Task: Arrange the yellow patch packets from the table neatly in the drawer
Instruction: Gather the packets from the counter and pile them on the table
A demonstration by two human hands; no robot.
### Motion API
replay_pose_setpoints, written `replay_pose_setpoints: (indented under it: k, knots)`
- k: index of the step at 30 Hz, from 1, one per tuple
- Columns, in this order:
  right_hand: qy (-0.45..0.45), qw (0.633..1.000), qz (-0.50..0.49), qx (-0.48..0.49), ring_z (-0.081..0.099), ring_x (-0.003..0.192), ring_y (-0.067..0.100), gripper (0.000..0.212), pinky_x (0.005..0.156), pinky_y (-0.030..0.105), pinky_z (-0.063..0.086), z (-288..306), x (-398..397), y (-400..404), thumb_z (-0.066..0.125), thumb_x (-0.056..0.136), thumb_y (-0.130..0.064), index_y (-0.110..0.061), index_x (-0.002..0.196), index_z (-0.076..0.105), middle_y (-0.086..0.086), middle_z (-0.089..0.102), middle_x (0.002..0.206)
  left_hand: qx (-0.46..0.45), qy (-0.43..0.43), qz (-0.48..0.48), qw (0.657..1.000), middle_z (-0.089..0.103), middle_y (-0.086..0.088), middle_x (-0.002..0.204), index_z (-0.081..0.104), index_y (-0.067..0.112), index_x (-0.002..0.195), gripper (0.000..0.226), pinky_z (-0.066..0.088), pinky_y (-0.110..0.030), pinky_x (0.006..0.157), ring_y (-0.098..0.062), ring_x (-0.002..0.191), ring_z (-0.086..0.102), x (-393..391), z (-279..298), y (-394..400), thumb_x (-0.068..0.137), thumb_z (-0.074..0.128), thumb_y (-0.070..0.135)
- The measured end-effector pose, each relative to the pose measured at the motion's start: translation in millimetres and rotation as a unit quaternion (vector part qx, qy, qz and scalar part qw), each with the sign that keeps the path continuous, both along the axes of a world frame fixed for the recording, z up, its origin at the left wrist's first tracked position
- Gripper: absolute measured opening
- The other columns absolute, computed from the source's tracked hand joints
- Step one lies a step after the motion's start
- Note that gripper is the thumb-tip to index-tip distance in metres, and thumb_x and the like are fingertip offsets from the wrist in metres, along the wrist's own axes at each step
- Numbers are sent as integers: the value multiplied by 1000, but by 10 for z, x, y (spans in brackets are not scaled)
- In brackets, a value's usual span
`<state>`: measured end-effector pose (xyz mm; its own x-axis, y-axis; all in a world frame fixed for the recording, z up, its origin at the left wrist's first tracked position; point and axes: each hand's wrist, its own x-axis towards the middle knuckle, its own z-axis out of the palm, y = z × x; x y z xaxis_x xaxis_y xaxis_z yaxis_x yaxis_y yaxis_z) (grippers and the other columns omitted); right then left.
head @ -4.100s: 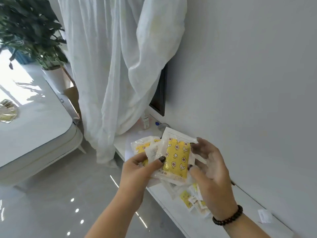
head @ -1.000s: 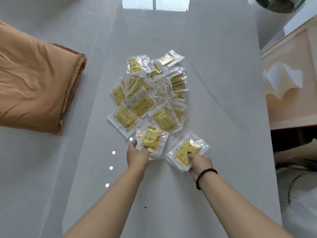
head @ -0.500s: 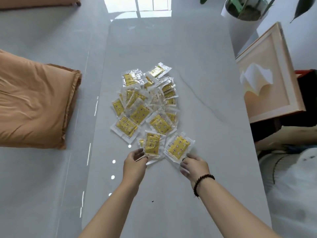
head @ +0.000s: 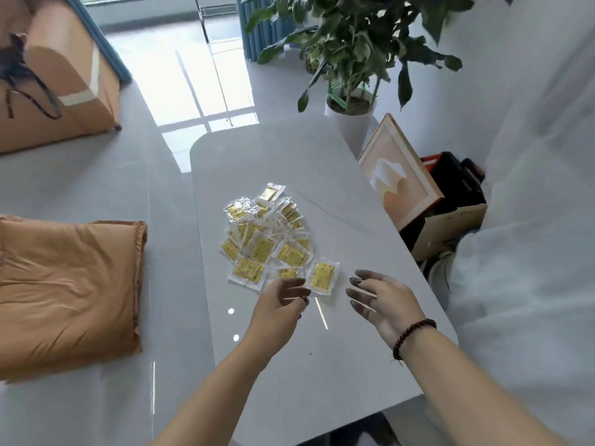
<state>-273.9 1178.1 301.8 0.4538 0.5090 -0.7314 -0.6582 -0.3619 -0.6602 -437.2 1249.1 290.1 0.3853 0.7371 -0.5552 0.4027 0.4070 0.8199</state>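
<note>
A loose pile of yellow patch packets (head: 267,233) in clear wrappers lies on the white table (head: 322,365). One packet (head: 322,276) lies flat at the near right of the pile, and another (head: 287,272) is partly hidden behind my left thumb. My left hand (head: 280,305) hovers just below these two with fingers curled and apart, fingertips close to the packet's left edge, nothing in it. My right hand (head: 383,300), with a bead bracelet on the wrist, is spread open to the right of that packet and is motion-blurred. No drawer is in view.
An orange cushion (head: 67,291) lies on the floor to the left of the table. A framed picture (head: 399,181) leans against boxes at the table's right edge, with a potted plant (head: 351,59) behind it. White fabric (head: 531,252) hangs at the right.
Both hands have come off the two nearest packets, which now lie on the table. The right hand has moved out to the right, and my view has tilted up.
</note>
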Motion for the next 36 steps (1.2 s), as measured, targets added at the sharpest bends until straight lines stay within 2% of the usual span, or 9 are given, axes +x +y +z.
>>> replay_pose_setpoints:
  k: [9,15,19,26,29,36]
  knots:
    - [-4,992,-119,53,65,76,24,18,66,30,50,652,-274,-1135,49,92,2,-6,96,64,9,66,87,18,-52,-114,992,73,3,100,63,20,111,32,54,-33,86,-19,100,68,-32,776,-658,90,53,-2]
    - [-17,973,-215,78,65,74,22,19,63,29,48,856,-134,-1970,49,91,2,-8,93,65,8,67,87,13,-75,-184,980,73,1,100,64,18,110,32,53,-32,85,-20,100,68,358,1013,-1244,90,52,-4]
    - [-34,955,-281,93,65,66,19,18,61,28,48,950,18,-2684,48,91,3,-7,94,63,9,67,83,12,-80,-250,965,74,3,97,65,20,107,33,53,-35,87,-21,99,68,735,1078,-1811,90,51,-5]
    - [-47,916,-390,82,64,69,22,20,62,29,47,1002,227,-4363,47,91,4,-7,89,64,10,67,82,3,-93,-361,928,74,0,99,65,18,109,33,55,-24,76,-14,91,69,1366,1153,-3291,90,51,-5]
    - [-49,898,-431,77,63,71,24,21,61,29,47,1026,268,-5153,46,92,4,-6,88,64,11,67,83,-6,-98,-401,911,74,1,101,65,18,111,33,54,-32,84,-16,94,70,1570,1154,-4054,90,51,-3]
    - [-45,838,-540,71,64,71,23,20,66,31,48,1127,251,-6822,47,92,1,-6,86,65,11,67,82,-56,-104,-478,870,74,0,102,64,18,112,31,54,-32,84,-18,96,70,1981,1129,-5795,91,50,-2]
